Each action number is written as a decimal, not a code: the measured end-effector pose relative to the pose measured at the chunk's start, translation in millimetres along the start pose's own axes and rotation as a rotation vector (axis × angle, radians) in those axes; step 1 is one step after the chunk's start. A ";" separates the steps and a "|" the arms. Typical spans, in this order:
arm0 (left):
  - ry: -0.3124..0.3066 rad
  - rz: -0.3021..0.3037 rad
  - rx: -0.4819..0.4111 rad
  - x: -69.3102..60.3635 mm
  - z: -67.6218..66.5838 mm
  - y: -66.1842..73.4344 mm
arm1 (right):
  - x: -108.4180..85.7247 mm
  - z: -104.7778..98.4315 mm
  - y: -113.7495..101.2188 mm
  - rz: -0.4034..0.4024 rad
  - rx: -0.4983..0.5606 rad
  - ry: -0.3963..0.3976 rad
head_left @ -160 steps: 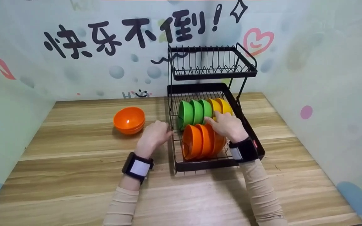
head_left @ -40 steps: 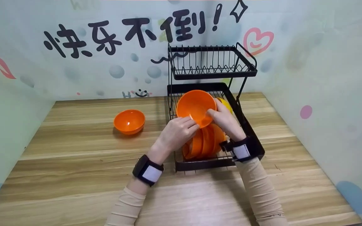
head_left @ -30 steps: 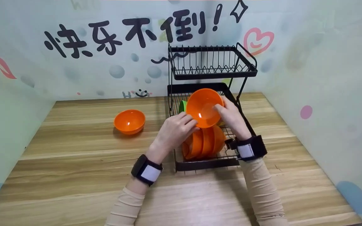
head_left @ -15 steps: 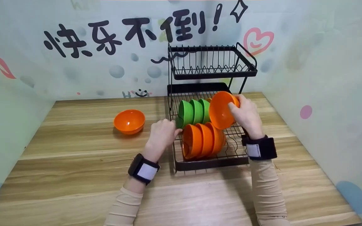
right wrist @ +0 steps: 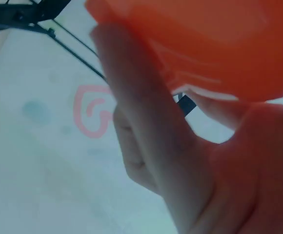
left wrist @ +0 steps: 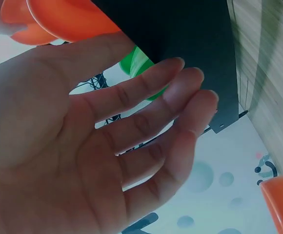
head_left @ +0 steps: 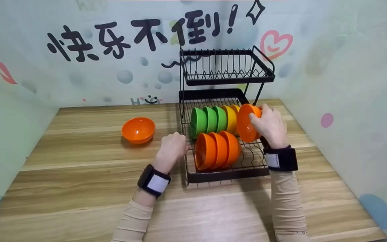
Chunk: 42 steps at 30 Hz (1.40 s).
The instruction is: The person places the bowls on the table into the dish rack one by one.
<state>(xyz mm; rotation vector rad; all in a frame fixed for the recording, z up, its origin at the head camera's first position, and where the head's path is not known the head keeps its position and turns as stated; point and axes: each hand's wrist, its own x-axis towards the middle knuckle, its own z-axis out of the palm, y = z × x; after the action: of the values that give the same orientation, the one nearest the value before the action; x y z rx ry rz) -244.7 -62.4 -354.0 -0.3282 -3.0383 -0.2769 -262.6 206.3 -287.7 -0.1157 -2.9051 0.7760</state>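
My right hand [head_left: 272, 129] pinches an orange bowl [head_left: 246, 125] by its rim, thumb inside, at the right end of the back row in the black dish rack [head_left: 225, 175]. That bowl [right wrist: 219, 53] fills the top of the right wrist view. Left of it in this row stand yellow bowls [head_left: 230, 121] and green bowls [head_left: 198, 122], all on edge. Three orange bowls [head_left: 206, 151] stand on edge in the front row. Beside the rack's left side is my left hand [head_left: 171, 151], holding nothing, its fingers loosely bent in the left wrist view.
One orange bowl [head_left: 138, 130] sits upright on the wooden table [head_left: 79, 188], left of the rack. The rack's upper tier [head_left: 227, 80] overhangs the back of the lower tray. Patterned walls [head_left: 348, 101] enclose the table at the back and both sides.
Two nested bowls stood on the table at first; one remains there. Both hands held the other above the rack; my left hand let go and drew back left, while my right carried it right and lower.
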 end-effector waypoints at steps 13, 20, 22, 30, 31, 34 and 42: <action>-0.027 -0.015 -0.010 -1.3 -0.3 -0.7 | 1.5 4.4 6.3 -0.004 -0.157 -0.186; -0.036 -0.024 -0.009 -1.0 -0.8 -1.1 | 8.4 12.8 7.3 -0.017 -0.209 -0.350; -0.038 -0.024 -0.008 -1.1 -0.9 -1.2 | 10.2 16.1 6.8 -0.020 -0.229 -0.380; -0.021 -0.024 -0.019 -1.0 -0.7 -1.3 | 13.1 30.6 -0.9 -0.031 -0.289 -0.427; -0.019 -0.023 -0.017 -0.9 -0.6 -1.4 | 12.9 32.0 -2.0 -0.039 -0.297 -0.426; -0.026 -0.024 -0.014 -0.5 -0.5 -1.7 | 13.4 35.9 -3.8 -0.064 -0.316 -0.421; -0.025 -0.014 -0.021 -0.9 -0.4 -2.1 | 14.6 41.5 -5.0 -0.066 -0.320 -0.426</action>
<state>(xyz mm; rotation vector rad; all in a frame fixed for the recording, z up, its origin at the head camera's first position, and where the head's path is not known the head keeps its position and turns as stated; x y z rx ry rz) -244.3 -64.7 -354.1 -0.3144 -3.0656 -0.3083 -283.3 183.2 -319.3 0.1319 -3.3950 0.3507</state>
